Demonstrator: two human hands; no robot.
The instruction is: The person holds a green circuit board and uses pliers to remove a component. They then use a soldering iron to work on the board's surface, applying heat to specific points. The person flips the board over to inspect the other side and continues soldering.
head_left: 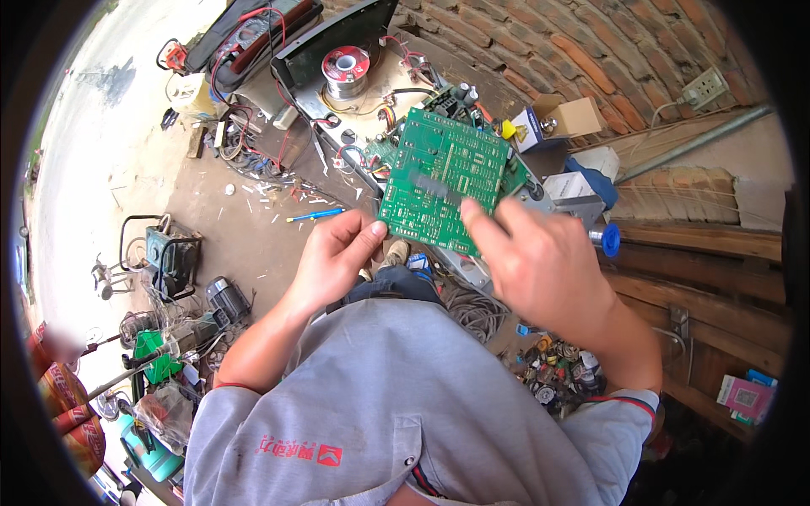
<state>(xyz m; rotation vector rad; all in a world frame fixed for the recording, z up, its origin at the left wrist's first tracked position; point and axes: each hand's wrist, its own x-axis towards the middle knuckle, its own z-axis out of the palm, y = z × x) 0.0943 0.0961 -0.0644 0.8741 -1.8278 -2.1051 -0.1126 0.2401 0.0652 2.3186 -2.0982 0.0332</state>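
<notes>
A green circuit board (481, 181) is held up in front of me, tilted, its face covered with small pale solder marks. My left hand (342, 253) pinches its lower left corner between thumb and fingers. Over the lower right part of the board is my right hand (544, 261), fingers curled and a little smeared by motion. From its fingertips a blurred dark grey strip (433, 186) runs across the board's face; its kind is unclear. Behind the board lies an opened metal housing (316, 97) with wires and more boards, partly hidden by the board.
On the housing stands a solder wire spool (345, 74). A multimeter (251, 34) in its case lies at the far left, and a blue pen-like tool (316, 216) near my left hand. An open cardboard box (567, 118) sits by the brick wall; coiled cable (472, 314) lies below.
</notes>
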